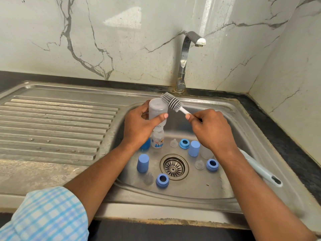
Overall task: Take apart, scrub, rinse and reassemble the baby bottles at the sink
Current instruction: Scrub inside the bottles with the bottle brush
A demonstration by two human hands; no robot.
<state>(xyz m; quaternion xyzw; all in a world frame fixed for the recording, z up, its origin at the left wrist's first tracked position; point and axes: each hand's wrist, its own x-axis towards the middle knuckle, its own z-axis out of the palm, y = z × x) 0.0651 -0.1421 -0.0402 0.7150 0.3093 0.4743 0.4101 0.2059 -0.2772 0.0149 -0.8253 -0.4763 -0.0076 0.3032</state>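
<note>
Nearest to you, at the lower left, is your checked sleeve [43, 216]; both bare forearms reach from here over the front rim of the steel sink [173, 193].

On the floor of the basin the loose parts lie around the drain [174, 166]. There are three blue screw rings [162, 180], two pale blue caps [143, 162] standing upright, and three clear nipples [148, 178]. A second brush handle [260, 168], pale blue, leans on the right slope of the basin. A labelled bottle [157, 140] stands upright at the back left of the basin floor.

Above that one, your left hand [139, 126] grips the frosted bottle [158, 110]. The fingers are curled behind it and the thumb is pressed across its front. This bottle is held in the air over the basin, with its neck pointing down and its flat base up.

Your right hand [212, 129] pinches the white stem of the grey bottle brush [171, 101] between thumb and curled fingers. The bristle head lies against the upper right edge of the frosted bottle, outside it.

To the left is the ribbed drainboard [55, 122]. Behind the basin stands the tap [185, 58], with no water running, and then the marble wall [121, 40].
</note>
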